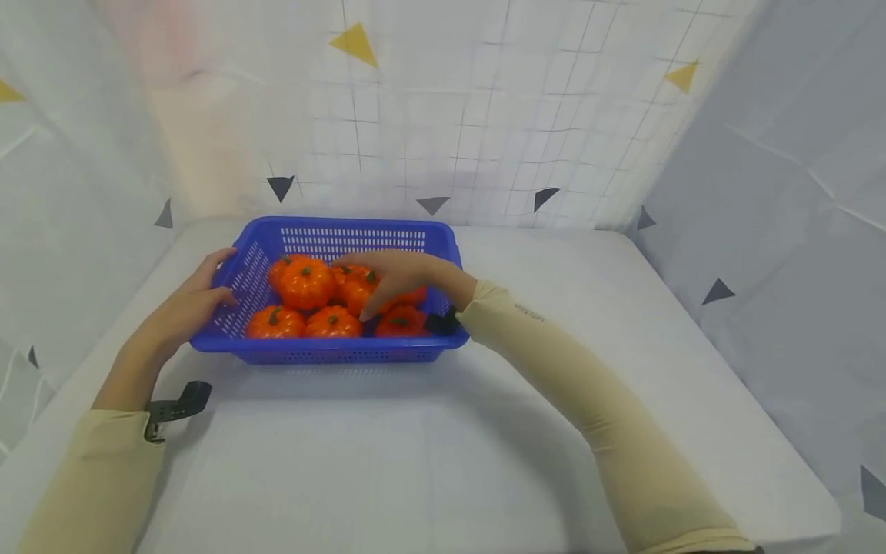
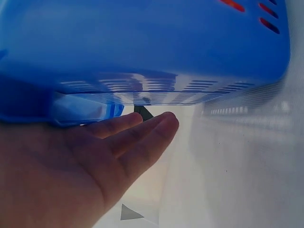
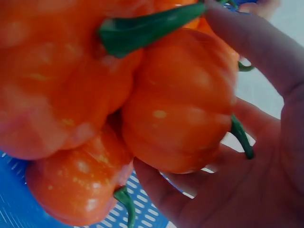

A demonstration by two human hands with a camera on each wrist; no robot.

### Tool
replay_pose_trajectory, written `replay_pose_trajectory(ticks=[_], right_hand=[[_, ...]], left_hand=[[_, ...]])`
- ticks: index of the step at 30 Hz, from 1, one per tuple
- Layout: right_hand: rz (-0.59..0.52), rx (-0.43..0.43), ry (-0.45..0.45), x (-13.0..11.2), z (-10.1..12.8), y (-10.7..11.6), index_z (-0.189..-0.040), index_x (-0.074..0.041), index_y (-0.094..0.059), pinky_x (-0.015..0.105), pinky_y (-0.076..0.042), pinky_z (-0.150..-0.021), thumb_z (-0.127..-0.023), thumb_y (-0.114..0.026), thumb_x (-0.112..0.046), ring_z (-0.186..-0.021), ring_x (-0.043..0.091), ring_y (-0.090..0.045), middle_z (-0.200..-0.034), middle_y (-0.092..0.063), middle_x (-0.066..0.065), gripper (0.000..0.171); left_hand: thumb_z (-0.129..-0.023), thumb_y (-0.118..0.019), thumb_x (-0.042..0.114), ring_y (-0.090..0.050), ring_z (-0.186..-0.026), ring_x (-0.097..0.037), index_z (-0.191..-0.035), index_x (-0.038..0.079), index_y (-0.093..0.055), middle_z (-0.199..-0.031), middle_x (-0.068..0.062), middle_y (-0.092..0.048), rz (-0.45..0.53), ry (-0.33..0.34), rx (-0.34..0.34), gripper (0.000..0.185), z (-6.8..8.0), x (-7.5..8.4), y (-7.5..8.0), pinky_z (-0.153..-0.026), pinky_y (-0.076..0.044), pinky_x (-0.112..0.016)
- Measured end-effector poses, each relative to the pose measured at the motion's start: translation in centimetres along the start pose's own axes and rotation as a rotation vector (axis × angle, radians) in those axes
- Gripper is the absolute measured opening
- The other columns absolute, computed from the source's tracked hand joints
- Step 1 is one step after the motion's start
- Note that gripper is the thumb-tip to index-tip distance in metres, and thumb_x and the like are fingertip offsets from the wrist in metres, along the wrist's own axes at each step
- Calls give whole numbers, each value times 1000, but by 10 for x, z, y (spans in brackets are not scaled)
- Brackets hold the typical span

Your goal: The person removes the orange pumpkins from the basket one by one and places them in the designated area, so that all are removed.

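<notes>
A blue plastic basket [image 1: 332, 355] with slotted walls holds several small orange pumpkins [image 1: 307, 283] with green stems. My left hand [image 1: 183, 308] holds the basket's left rim, thumb over the edge. In the left wrist view its fingers [image 2: 147, 145] extend along the outer side of the wall. My right hand [image 1: 398, 275] reaches down into the basket from the right. Its thumb and fingers curve around one pumpkin [image 3: 178, 104], which sits among the others. In the right wrist view another pumpkin [image 3: 78, 183] lies beside it against the basket's slotted bottom.
The basket stands on a white table [image 1: 388, 462], toward its far left part. A white sheet with grid lines and triangles [image 1: 443, 100] hangs behind, and grey sheets [image 1: 775, 231] close off the sides. A black strap [image 1: 180, 402] is around my left wrist.
</notes>
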State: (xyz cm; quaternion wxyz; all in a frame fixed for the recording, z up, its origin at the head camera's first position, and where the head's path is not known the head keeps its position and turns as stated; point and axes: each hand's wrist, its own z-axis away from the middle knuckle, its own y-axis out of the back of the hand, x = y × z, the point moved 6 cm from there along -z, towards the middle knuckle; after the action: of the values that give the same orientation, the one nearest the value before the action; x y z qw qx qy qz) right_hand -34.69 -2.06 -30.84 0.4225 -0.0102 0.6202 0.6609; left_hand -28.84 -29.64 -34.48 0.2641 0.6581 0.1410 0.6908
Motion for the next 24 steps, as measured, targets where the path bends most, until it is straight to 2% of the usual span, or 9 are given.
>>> replay_pose_trajectory(ticks=[4,10,17,24], right_hand=[[82,28,-45,2,-1,0,-161,-28,-41,46,-32,-119,-88,-84,-28,-142,23,-39,-162,-40,1,85],[105,117,-65,1,2,8,-149,-16,-51,39,-40,-113,-83,-89,-33,-131,20,-49,-148,-53,3,78],[47,194,-35,0,8,16,-145,-22,-58,40,-39,-113,-81,-88,-39,-131,19,-47,-146,-55,-3,73],[-125,338,4,4,30,25,-144,-26,-63,42,-41,-113,-76,-90,-47,-131,15,-47,-145,-56,-9,76]], left_hand=[[-101,-41,4,0,-151,-58,-168,16,7,-170,-26,11,3,1,-2,83,1,2,-1,-113,-9,-79],[-102,-40,6,0,-150,-59,-168,15,7,-169,-27,11,-8,-4,-5,82,3,1,0,-113,-9,-80],[-103,-38,5,-1,-148,-62,-167,15,9,-168,-29,12,-18,9,-8,81,6,-3,2,-110,-12,-82],[-103,-39,6,-2,-148,-62,-168,16,8,-169,-29,11,-12,-4,-15,81,3,0,-1,-110,-12,-82]])
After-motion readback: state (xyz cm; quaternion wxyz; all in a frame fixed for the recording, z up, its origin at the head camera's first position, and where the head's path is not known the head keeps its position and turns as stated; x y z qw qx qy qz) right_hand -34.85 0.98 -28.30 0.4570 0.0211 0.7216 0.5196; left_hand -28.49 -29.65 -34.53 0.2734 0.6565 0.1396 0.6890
